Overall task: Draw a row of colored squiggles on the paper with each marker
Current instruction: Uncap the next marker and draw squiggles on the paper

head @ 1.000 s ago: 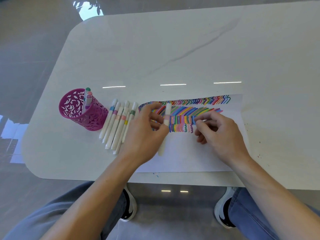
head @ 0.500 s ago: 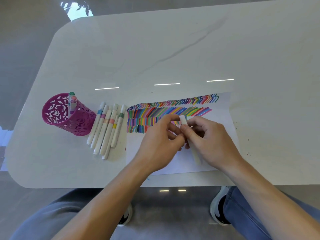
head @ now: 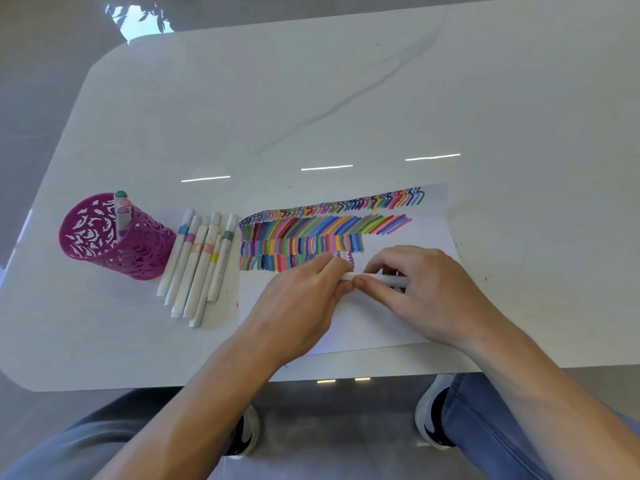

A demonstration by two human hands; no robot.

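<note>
A white sheet of paper point(head: 363, 327) lies on the table, filled near its top with rows of colored strokes and squiggles point(head: 311, 233). Both hands meet over the paper just below the lowest row. My left hand point(head: 298, 303) pinches one end of a white marker point(head: 381, 279) that lies level between the hands. My right hand point(head: 426, 289) grips the marker's other end, with thumb and fingers curled round it. The hands hide most of the marker, so its color band does not show.
Several white markers point(head: 197, 265) with colored bands lie side by side left of the paper. A magenta cut-out pen cup point(head: 138, 247) with three markers inside stands further left. The white table's front edge point(head: 346, 372) runs just below the paper, with my knees and shoes beneath.
My left hand carried the marker from upright by the loose markers rightward to my right hand. Both hands now hold it level, further right over the paper.
</note>
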